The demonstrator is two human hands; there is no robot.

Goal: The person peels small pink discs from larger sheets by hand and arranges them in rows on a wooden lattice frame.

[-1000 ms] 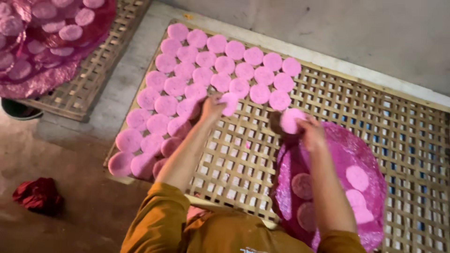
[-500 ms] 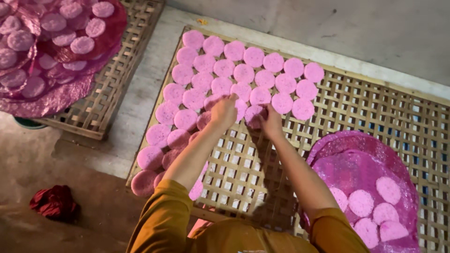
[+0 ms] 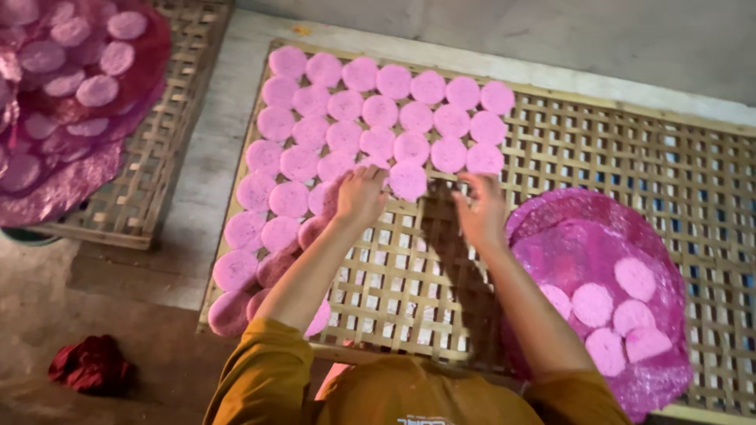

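Bare concrete floor lies under a woven bamboo lattice rack, and every place below is told from that rack. Rows of flat pink discs cover its far-left part, edges touching or overlapping. The newest pink disc lies at the near edge of those rows, between the two hands. The left hand rests with fingers loosely curled and tips on the discs just left of it; it grips nothing that I can see. The right hand hovers just right of it, fingers spread and empty. On the rack's right part sits a crinkled magenta sheet carrying a few more discs. These look thin, light and soft (probably damp and easy to tear), so a flat lift under the rim with several fingertips seems safest. Off the rack's left end stands another tray of discs, and a red cloth lies on the floor.
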